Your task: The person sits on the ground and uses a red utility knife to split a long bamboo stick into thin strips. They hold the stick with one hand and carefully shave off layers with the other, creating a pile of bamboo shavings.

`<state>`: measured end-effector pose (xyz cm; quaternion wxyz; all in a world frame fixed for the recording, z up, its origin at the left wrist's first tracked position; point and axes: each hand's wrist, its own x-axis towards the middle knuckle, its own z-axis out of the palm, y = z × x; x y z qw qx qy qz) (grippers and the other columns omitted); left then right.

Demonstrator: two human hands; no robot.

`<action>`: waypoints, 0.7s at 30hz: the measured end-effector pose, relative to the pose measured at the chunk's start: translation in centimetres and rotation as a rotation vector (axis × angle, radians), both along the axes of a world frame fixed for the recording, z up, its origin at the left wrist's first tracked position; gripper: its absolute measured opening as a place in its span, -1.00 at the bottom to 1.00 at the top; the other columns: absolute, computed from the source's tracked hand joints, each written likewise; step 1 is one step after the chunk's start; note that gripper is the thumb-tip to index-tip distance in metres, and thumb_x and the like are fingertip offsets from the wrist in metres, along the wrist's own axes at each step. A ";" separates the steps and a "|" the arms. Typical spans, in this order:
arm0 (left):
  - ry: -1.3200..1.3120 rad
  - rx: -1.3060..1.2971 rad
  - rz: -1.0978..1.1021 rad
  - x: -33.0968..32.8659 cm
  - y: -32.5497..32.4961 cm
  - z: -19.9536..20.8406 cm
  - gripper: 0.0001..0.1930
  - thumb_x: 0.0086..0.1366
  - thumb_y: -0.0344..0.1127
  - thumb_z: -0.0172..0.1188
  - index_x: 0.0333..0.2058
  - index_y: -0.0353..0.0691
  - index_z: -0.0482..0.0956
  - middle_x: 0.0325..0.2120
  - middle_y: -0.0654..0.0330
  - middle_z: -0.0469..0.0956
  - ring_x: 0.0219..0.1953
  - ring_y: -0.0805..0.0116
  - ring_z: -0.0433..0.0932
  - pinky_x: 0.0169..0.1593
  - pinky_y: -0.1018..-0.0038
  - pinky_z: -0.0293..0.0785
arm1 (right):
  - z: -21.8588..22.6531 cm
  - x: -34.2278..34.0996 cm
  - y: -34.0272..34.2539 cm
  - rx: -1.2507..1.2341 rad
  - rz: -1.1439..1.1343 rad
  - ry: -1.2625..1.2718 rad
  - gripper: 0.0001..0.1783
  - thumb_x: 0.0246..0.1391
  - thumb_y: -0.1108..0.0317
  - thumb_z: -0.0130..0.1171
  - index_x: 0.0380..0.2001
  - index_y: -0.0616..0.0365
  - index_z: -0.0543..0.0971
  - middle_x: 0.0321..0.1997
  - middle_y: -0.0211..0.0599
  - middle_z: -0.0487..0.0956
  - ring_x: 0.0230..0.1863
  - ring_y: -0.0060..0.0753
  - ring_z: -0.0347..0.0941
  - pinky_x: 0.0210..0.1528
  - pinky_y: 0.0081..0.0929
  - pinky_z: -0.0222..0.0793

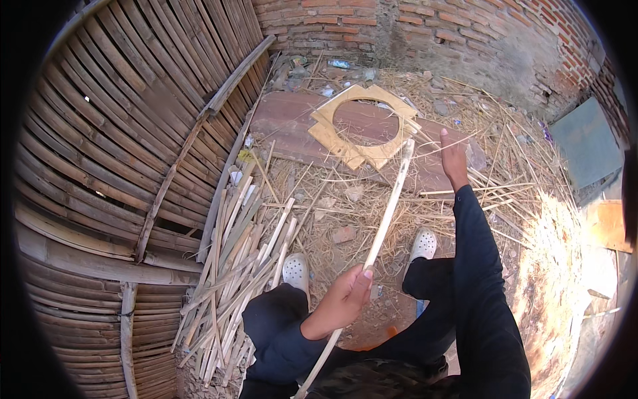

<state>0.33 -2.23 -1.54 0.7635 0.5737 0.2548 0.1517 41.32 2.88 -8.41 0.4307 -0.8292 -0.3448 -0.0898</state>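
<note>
My left hand (pixel 344 300) is closed around a long pale bamboo strip (pixel 386 223), which slants from the lower edge up toward a board. Dark marks show near the strip's far end. My right hand (pixel 454 159) is stretched farther forward, to the right of that end. Its thumb side faces up and its fingers look closed, but what they hold is hidden among thin slivers crossing there. Just beyond the strip's tip, a yellowish wooden board with a big round hole (pixel 319 133) lies on a reddish-brown plank (pixel 279 123).
Several split bamboo strips (pixel 232 279) are heaped on the left by my foot. A slatted bamboo wall (pixel 100 133) rises beside them, and a brick wall (pixel 458 33) stands at the back. Shavings and rubble litter the ground. A grey-green panel (pixel 588 143) leans at right.
</note>
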 end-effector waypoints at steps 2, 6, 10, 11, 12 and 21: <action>0.042 0.027 0.097 -0.2 0.9 0.0 -0.69 0.49 -0.09 -0.18 -0.41 -0.14 0.26 -0.67 0.43 0.19 -0.66 0.67 0.12 -0.58 0.67 0.08 | 1.8 -1.4 -1.0 -0.173 0.149 0.111 -0.17 0.19 -0.34 -0.19 -0.67 0.32 0.47 -0.66 0.10 0.44 -0.53 0.08 0.43 -0.42 -0.12 0.24; 0.054 -0.009 0.152 -0.1 1.8 -0.6 -0.69 0.48 -0.09 -0.17 -0.42 -0.13 0.26 -0.69 0.42 0.19 -0.67 0.66 0.12 -0.59 0.67 0.08 | 5.0 -8.7 -2.1 -0.363 0.457 0.066 -0.27 0.18 -0.28 -0.09 -0.65 0.22 0.51 -0.78 0.00 0.36 -0.66 0.02 0.38 -0.51 -0.18 0.24; 0.066 -0.016 0.244 -0.2 2.2 -0.9 -0.69 0.48 -0.10 -0.17 -0.42 -0.14 0.26 -0.69 0.40 0.19 -0.67 0.64 0.12 -0.59 0.65 0.09 | 6.2 -16.4 -2.9 -0.261 0.973 -0.154 -0.39 0.09 -0.21 0.08 -0.71 0.13 0.41 -0.79 -0.16 0.30 -0.70 -0.07 0.34 -0.60 -0.21 0.17; 0.061 -0.055 0.253 0.1 2.4 -0.2 -0.69 0.48 -0.11 -0.17 -0.43 -0.14 0.26 -0.70 0.40 0.19 -0.68 0.64 0.13 -0.59 0.65 0.10 | 6.6 -17.9 -3.4 -0.285 1.008 -0.208 -0.41 0.07 -0.22 0.09 -0.70 0.10 0.43 -0.79 -0.16 0.33 -0.68 -0.03 0.37 -0.60 -0.20 0.19; 0.058 -0.090 0.264 0.2 2.6 0.1 -0.69 0.48 -0.11 -0.18 -0.43 -0.14 0.26 -0.70 0.40 0.19 -0.68 0.64 0.13 -0.59 0.64 0.10 | 6.6 -18.5 -3.5 -0.304 1.042 -0.260 -0.42 0.04 -0.22 0.11 -0.69 0.08 0.45 -0.78 -0.17 0.36 -0.66 0.01 0.40 -0.60 -0.19 0.22; 0.130 -0.039 0.261 0.5 2.3 -0.5 -0.71 0.48 -0.13 -0.17 -0.41 -0.13 0.26 -0.69 0.42 0.19 -0.68 0.64 0.12 -0.59 0.65 0.09 | 5.5 -19.5 -3.6 -0.259 0.870 -0.380 -0.42 -0.03 -0.30 0.14 -0.71 -0.01 0.52 -0.81 -0.25 0.43 -0.72 -0.12 0.43 -0.65 -0.23 0.29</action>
